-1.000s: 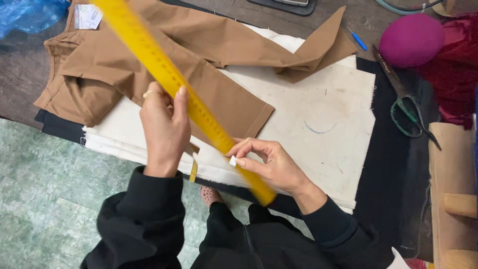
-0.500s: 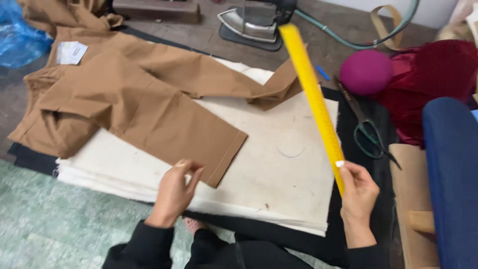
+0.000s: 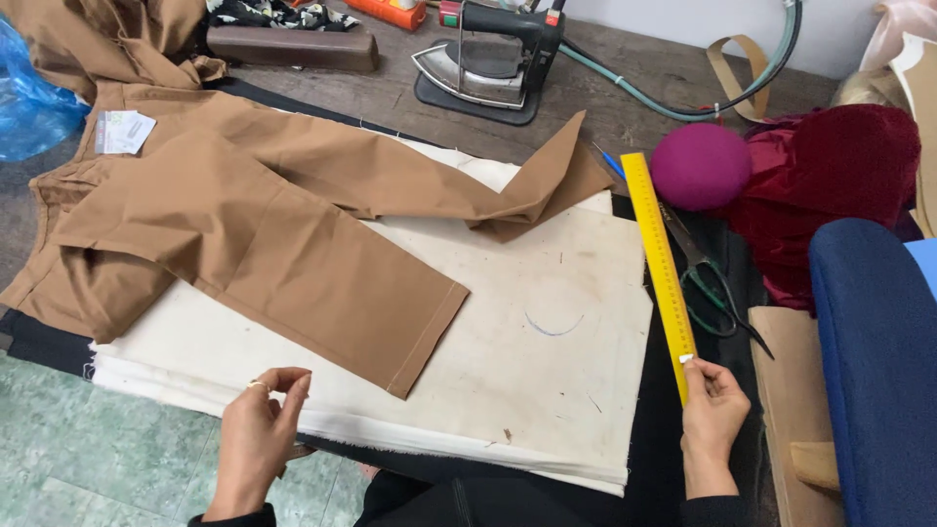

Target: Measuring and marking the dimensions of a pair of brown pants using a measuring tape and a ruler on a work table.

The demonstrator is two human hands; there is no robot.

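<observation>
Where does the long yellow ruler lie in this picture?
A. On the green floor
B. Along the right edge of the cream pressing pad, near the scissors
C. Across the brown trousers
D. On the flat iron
B: the long yellow ruler lies along the cream pressing pad's right edge beside the scissors, its near end in the right hand's grip.

Brown trousers (image 3: 264, 224), yellow ruler (image 3: 659, 259), cream pad (image 3: 547, 361), magenta ball (image 3: 700, 166), blue chair (image 3: 878, 361).

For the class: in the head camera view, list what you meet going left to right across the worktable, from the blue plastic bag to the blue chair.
Blue plastic bag → brown trousers → iron → yellow ruler, its near end in the right hand → scissors → blue chair.
</observation>
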